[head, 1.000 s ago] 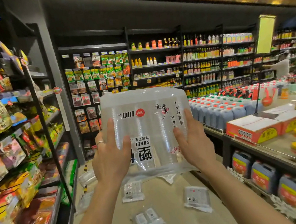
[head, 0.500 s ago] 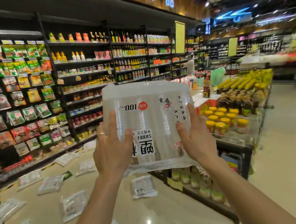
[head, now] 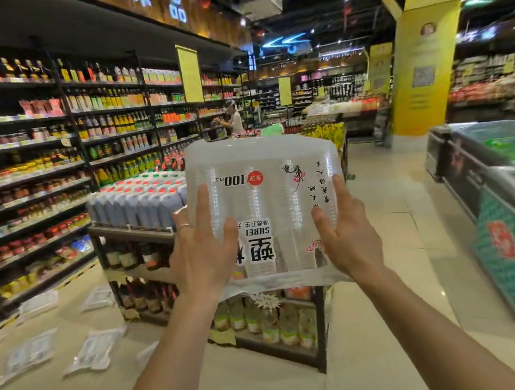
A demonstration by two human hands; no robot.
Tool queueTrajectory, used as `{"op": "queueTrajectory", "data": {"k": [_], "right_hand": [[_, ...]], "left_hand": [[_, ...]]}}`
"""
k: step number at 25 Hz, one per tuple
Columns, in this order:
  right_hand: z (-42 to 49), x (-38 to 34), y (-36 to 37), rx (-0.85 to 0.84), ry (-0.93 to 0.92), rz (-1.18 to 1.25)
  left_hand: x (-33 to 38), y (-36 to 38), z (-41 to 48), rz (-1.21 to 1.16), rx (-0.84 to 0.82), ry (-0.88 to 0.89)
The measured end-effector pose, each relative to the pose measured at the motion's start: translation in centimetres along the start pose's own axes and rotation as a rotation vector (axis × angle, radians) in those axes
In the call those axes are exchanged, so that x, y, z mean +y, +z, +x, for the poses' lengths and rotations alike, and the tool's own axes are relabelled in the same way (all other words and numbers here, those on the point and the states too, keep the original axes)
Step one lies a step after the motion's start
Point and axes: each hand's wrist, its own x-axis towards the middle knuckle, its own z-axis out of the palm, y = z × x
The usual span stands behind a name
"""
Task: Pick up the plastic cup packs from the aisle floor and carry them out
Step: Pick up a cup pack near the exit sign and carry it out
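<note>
Left hand (head: pixel 205 254) and right hand (head: pixel 348 237) are apart, fingers straight, palms pressed on either side of the cup pack (head: pixel 266 193). We note the pack is raised at chest height, clear of the floor, with its print upside down. Near left, flat packs (head: pixel 93 350) lie scattered on the floor (head: pixel 381 325). Behind the held pack stands a bottle rack (head: pixel 266 324) topped with jugs (head: pixel 139 200). Freezer (head: pixel 513 210) at right. Farther off are the wall shelves (head: pixel 32 159) at left, a person (head: pixel 234 119) and a yellow pillar (head: pixel 424 51).
</note>
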Motion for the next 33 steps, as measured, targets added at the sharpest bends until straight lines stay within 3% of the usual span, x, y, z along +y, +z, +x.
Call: {"op": "queueTrajectory", "data": {"k": [5,9,13,20,33], "right_hand": [[3.4,7.8,-4.5,0.046,0.024,-0.017],[9.3,19.8,-13.1,0.134,0.085,-0.095],[11.5,27.1,-19.4,0.199,0.099,-0.177],[14.1,37.9,-29.3,0.323,0.230,-0.296],[23.5,55.8,-39.1,0.484,0.477,-0.565]], "left_hand": [[7.3,7.2,0.7,-0.072,-0.009,0.086],[21.0,16.6,0.2,-0.150,-0.080,0.158],[29.6,23.1,-1.0,-0.225,-0.123,0.153],[43.3,32.8,-2.7,-0.391,-0.233,0.301],[64.3,53.4,-1.3,-0.598,-0.461,0.479]]}}
